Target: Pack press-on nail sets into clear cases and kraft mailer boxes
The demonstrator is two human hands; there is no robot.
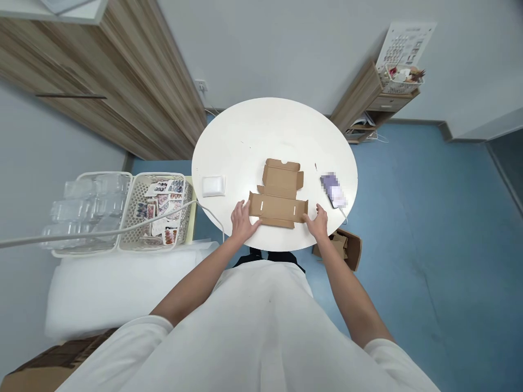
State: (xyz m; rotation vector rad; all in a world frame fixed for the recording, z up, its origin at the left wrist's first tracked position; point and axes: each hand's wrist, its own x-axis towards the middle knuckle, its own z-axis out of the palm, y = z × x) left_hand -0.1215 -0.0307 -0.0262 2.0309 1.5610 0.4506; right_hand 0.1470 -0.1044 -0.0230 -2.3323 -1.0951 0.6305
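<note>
An unfolded brown cardboard box (pixel 278 207) lies on the white round table (pixel 229 130), its lid part spread toward the far side. White strips show at two spots on its near panel. At the box's left end is my left hand (pixel 244 222), fingers apart, with the thumb by the near left corner. My right hand (pixel 317 223) is at the right end, thumb against or close to the side flap and fingers spread. Whether either hand presses on the cardboard, I cannot tell.
A small white packet (pixel 213 186) sits left on the table; a phone (pixel 333 189) with a cable lies right. Baskets (pixel 141 239) of nail sets and clear plastic boxes stand left, crossed by a white cable (pixel 134 227). A cardboard bin (pixel 354 251) is on the floor.
</note>
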